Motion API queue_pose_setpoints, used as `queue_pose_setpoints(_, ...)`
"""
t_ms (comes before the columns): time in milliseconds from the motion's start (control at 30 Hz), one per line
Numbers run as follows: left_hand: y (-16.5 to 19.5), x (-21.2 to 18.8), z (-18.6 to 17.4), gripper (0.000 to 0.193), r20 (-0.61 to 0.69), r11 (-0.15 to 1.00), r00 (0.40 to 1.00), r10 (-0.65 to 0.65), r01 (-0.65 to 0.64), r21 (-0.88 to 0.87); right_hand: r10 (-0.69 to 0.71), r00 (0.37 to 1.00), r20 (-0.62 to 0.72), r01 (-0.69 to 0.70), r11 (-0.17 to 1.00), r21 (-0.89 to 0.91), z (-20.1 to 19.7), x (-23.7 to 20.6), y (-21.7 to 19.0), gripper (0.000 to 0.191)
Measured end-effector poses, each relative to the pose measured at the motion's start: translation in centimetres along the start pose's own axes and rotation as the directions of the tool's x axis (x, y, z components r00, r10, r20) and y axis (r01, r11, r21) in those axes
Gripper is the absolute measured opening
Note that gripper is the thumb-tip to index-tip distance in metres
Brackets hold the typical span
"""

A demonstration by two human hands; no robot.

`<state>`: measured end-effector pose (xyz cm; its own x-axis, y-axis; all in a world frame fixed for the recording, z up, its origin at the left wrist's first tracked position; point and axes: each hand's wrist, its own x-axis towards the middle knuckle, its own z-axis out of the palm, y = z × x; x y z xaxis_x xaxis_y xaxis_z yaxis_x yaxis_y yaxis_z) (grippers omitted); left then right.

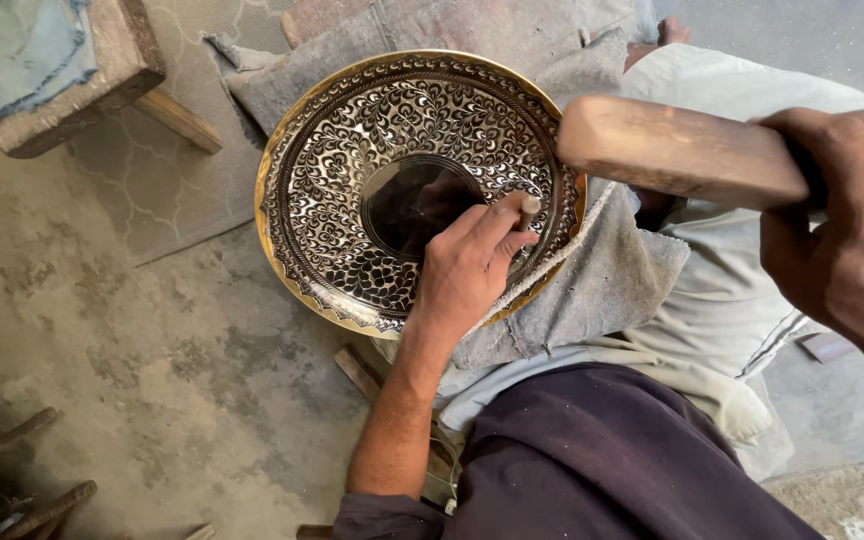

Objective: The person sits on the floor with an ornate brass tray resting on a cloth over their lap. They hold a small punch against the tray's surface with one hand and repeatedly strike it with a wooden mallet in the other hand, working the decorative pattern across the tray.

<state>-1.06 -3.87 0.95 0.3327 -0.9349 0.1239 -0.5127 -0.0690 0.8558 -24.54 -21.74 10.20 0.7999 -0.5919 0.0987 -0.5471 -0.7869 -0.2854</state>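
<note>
Floor (132,330): bare, stained concrete, lying under everything in view.

Mat (182,190): pale patterned sheet, lying on the floor beneath the upper left edge of the plate.

Grey cloth (592,285): thick felt-like padding, draping over the person's lap and cushioning the plate from below on its right side.

Plate (352,160): large round brass dish with a scalloped rim, resting tilted on the grey cloth across the knee. Dense floral engraving is covering the whole broad band between rim and centre; the smooth round centre is showing no pattern and is reflecting the hand. No blank patch is showing in the band, so the ornament is judged far along, with perhaps only fine touching-up near the lower right part, where the tool is standing.

Wooden mallet (682,150): blocky, worn head, hanging raised above the right rim of the plate, not touching it.

Right hand (847,230): closing fully round the handle of the wooden mallet, the handle itself being hidden in the fist.

Left hand (467,270): lying on the plate's patterned band, fingers curling tightly round a chisel.

Chisel (529,207): short metal punch, only its blunt top showing above the fingers; its tip is hidden against the plate.

Wooden block (102,75): lying at the upper left, with blue fabric on it.
</note>
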Motion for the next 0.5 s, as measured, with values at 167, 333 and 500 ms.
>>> queue_pose_setpoints(167,0.5,0.5,-0.5,0.036,0.063,1.000,0.998,-0.022,0.022,-0.008,0.314,0.926,0.211,-0.372,0.655,0.658,0.7,1.7,-1.2,0.058)
queue_pose_setpoints(333,0.9,1.1,-0.6,0.037,0.089,1.000,0.996,-0.012,0.010,0.023,0.164,0.954,0.253,-0.146,0.985,-0.089,-0.4,2.0,-1.1,0.069)
queue_pose_setpoints(500,1.0,1.3,-0.6,0.032,0.104,0.999,0.995,0.008,-0.013,0.048,0.145,0.978,0.150,-0.153,0.987,0.040,-0.1,1.0,-0.3,0.059)
